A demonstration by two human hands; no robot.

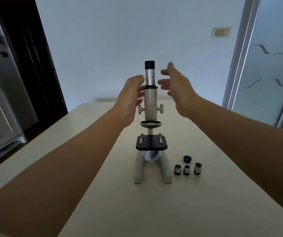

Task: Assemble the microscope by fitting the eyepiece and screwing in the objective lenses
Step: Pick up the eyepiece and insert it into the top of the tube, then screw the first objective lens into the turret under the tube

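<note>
Fitted eyepiece (pixel 149 65), loose objective lenses (pixel 186 169)
I see left hand (pixel 130 98) and right hand (pixel 178 89) flanking the tube (pixel 150 100), fingers (pixel 164 82) wide, empty; I'd pinch each light, slick lens by its barrel

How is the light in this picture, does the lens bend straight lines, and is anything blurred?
Head view: dim, bluish light, the doorway at the left nearly black; head view again, the wide angle leans the glass door frame inward and stretches both forearms; in the same head view the microscope and the three objective lenses are sharp, their markings too small to read.
</note>
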